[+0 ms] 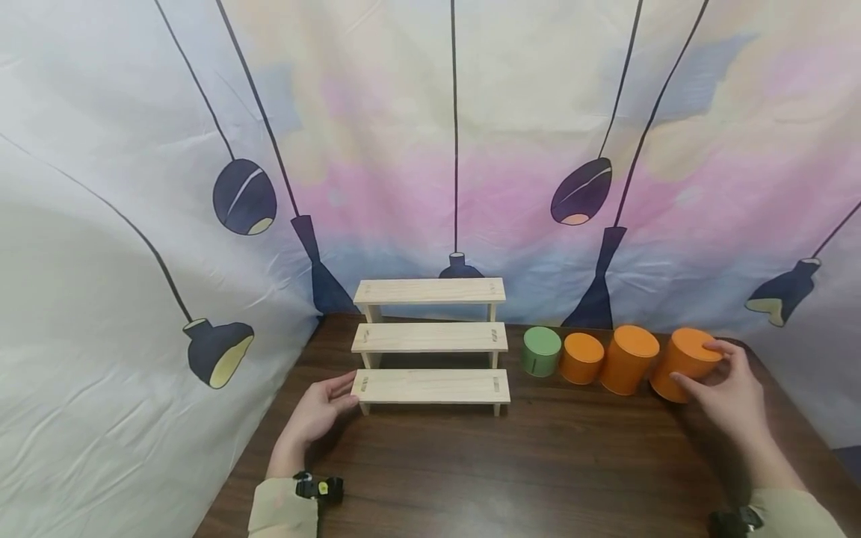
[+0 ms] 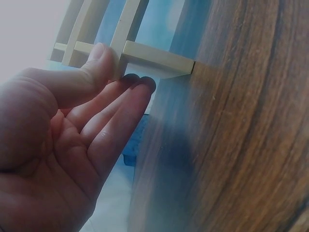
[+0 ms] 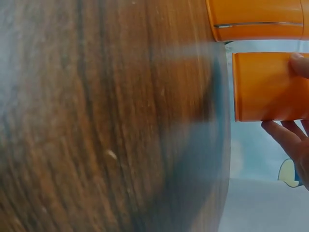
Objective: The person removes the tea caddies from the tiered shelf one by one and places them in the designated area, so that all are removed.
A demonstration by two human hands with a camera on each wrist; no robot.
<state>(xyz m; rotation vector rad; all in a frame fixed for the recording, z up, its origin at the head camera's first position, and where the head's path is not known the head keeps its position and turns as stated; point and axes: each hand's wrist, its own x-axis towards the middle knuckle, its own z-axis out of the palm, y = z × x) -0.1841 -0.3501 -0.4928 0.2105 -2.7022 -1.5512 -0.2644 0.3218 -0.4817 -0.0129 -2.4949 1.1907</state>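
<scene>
A three-tier wooden step rack stands toward the back of the table. At the left end of its lowest tier, my left hand pinches the board between thumb and fingers; the left wrist view shows the thumb on the board's end. On the right, my right hand grips the rightmost orange canister, thumb on one side and fingers on the other. That canister leans slightly in the head view. In the right wrist view its base appears just off the tabletop.
Left of the held canister stand a tall orange canister, a short orange canister and a short green canister, in a row beside the rack. A cloth printed with hanging lamps rises behind the dark wooden table.
</scene>
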